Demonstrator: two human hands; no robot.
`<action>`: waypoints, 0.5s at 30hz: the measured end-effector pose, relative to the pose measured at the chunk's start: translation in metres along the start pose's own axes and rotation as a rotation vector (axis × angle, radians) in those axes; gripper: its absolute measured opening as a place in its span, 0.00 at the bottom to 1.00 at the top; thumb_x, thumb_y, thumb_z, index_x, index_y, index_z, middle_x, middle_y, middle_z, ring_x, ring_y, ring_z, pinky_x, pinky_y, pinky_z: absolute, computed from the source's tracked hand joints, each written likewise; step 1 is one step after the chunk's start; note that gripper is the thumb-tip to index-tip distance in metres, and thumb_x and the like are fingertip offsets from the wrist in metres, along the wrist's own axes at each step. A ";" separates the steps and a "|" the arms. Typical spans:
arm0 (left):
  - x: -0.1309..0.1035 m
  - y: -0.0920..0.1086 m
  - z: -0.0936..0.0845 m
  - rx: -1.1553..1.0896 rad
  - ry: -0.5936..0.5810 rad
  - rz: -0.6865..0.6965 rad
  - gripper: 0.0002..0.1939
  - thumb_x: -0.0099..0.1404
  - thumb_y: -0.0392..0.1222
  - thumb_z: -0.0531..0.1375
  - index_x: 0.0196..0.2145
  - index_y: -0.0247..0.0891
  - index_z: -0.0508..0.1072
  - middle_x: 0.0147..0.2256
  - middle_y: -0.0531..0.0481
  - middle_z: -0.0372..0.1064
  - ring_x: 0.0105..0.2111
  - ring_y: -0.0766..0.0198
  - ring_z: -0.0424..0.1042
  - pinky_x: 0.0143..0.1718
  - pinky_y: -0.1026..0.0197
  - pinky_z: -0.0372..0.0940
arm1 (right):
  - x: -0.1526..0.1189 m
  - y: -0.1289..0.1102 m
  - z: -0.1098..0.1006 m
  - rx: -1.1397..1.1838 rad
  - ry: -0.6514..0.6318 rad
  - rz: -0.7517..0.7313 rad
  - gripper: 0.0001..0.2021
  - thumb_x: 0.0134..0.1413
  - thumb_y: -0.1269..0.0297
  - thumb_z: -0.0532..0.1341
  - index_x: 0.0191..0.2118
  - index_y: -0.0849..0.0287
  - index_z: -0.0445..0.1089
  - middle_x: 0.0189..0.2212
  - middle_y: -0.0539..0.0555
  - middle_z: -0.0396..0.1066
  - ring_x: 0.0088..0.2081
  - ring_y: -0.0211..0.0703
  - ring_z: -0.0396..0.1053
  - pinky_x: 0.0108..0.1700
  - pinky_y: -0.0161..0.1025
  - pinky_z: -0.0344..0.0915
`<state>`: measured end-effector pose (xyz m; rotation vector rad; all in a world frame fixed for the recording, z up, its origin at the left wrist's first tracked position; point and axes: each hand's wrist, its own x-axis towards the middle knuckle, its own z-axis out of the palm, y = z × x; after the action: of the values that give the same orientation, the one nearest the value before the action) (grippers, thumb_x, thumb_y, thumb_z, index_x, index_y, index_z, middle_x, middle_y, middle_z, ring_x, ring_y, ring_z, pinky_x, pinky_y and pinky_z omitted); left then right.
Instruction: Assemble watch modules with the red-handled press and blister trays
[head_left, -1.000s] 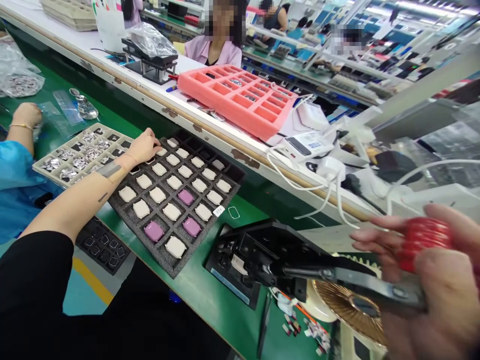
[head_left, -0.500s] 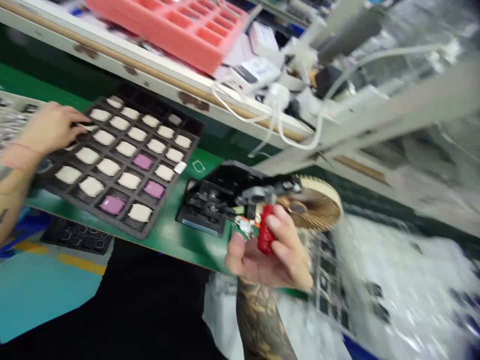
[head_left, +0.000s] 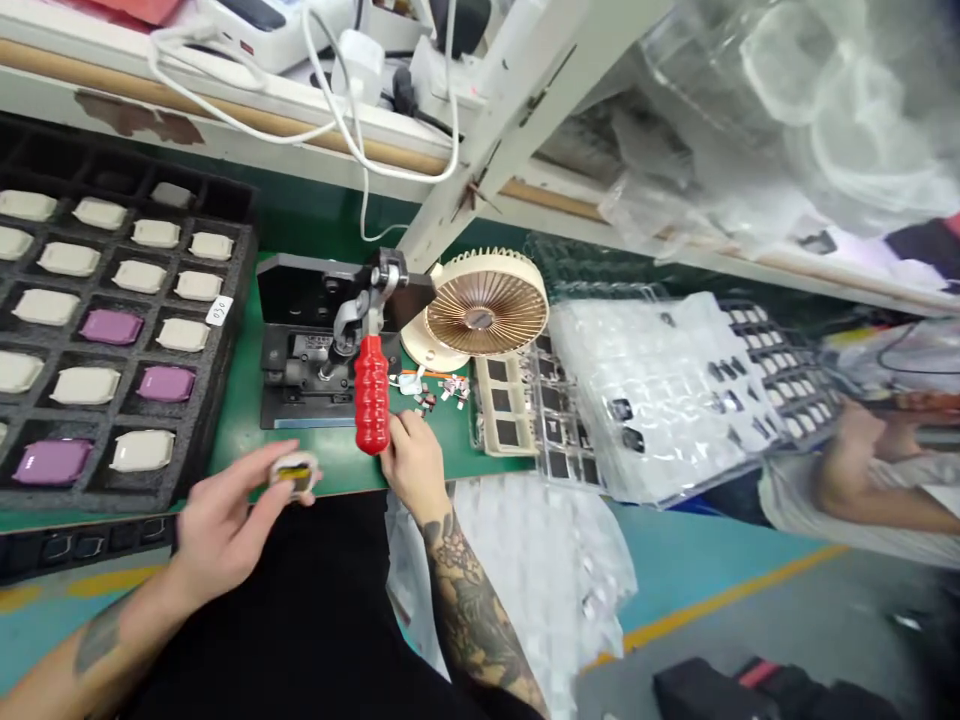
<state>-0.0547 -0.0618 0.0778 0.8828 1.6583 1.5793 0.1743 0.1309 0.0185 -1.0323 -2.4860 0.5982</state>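
Observation:
Between the thumb and fingers of my left hand (head_left: 229,515) is a small pale case (head_left: 294,474) with a dark and yellow middle, held over the bench's front edge. My right hand (head_left: 415,458) rests at the lower end of the red handle (head_left: 371,396) of a black press (head_left: 311,345); its fingers are bent and partly hidden, so what they hold is unclear. Left of the press lies a black foam tray (head_left: 206,400) with white and purple pieces in its pockets. Small parts (head_left: 427,390) lie on the green bench, right of the handle.
Behind the small parts stands a cream fan (head_left: 487,305). A cream divided tray (head_left: 506,400) and plastic-wrapped trays (head_left: 645,400) lie to the right. White cables (head_left: 360,150) hang from the shelf above. Another person's arm (head_left: 862,480) shows at the far right.
The view has swung right. My left hand has left the foam tray and now holds the pale case nearer the press. My right hand, earlier around the red handle, is now at its lower end.

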 end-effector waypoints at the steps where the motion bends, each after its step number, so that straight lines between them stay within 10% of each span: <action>1: 0.006 -0.014 0.026 -0.068 -0.028 -0.024 0.22 0.73 0.49 0.69 0.62 0.45 0.81 0.42 0.44 0.86 0.34 0.52 0.86 0.41 0.47 0.81 | -0.003 0.002 0.000 0.138 0.035 0.019 0.14 0.73 0.69 0.56 0.54 0.57 0.78 0.40 0.56 0.73 0.42 0.47 0.72 0.47 0.44 0.72; 5: 0.038 -0.045 0.072 -0.225 -0.099 -0.140 0.24 0.74 0.51 0.69 0.62 0.37 0.79 0.36 0.43 0.85 0.29 0.57 0.82 0.29 0.59 0.75 | -0.017 0.000 -0.009 0.591 0.163 0.044 0.15 0.73 0.64 0.60 0.60 0.53 0.73 0.40 0.53 0.70 0.41 0.45 0.72 0.46 0.44 0.74; 10: 0.039 -0.057 0.068 -0.183 -0.123 -0.149 0.23 0.75 0.49 0.69 0.63 0.40 0.77 0.36 0.47 0.82 0.31 0.62 0.81 0.30 0.63 0.74 | -0.021 -0.025 -0.002 0.569 0.408 -0.005 0.12 0.71 0.66 0.64 0.55 0.49 0.80 0.40 0.55 0.74 0.41 0.48 0.75 0.43 0.47 0.74; 15: 0.031 -0.067 0.070 -0.127 -0.096 -0.132 0.26 0.78 0.50 0.66 0.68 0.42 0.72 0.39 0.48 0.82 0.34 0.62 0.81 0.34 0.62 0.76 | -0.008 -0.043 0.011 0.715 0.341 -0.059 0.16 0.71 0.67 0.65 0.59 0.48 0.80 0.44 0.56 0.82 0.42 0.50 0.80 0.44 0.48 0.79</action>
<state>-0.0144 0.0000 0.0076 0.7557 1.5007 1.5103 0.1500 0.0951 0.0298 -0.6961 -1.7765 1.0799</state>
